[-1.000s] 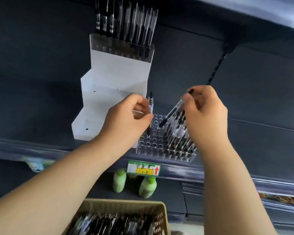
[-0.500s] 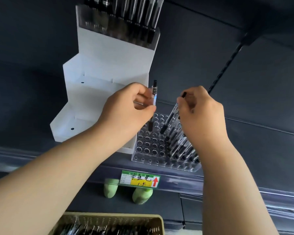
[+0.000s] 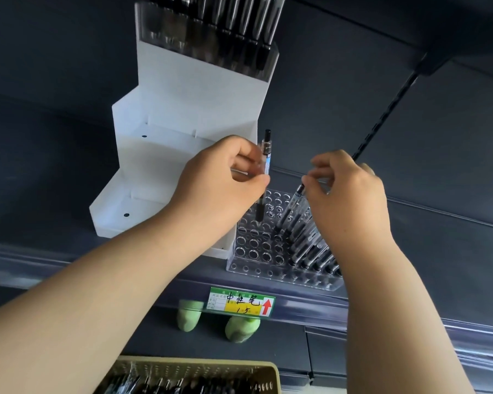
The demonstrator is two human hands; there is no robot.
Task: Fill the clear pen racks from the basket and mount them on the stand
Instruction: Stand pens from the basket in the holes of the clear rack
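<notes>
Pens are held in both hands above a dark shelf (image 3: 424, 265). One pen (image 3: 265, 163) is pinched upright between the thumb and curled fingers of the left hand (image 3: 219, 180), and its tip is pointed down over the holes of the clear rack (image 3: 254, 245). A second pen (image 3: 293, 204) is pinched at its top end by the fingertips of the right hand (image 3: 350, 194). It is tilted, and its low end is set among the pens that are stood in the right part of the rack. Round holes are seen in the left part. The rack is stood on the shelf, just beside the white stand (image 3: 188, 109). Another rack (image 3: 208, 44), filled with pens, is seen on the top step of the stand. The basket (image 3: 199, 368) is seen at the bottom edge, with more pens inside it. A price tag (image 3: 241, 304) is fixed to the shelf edge, and two green bottles (image 3: 241, 329) are stood under it.
</notes>
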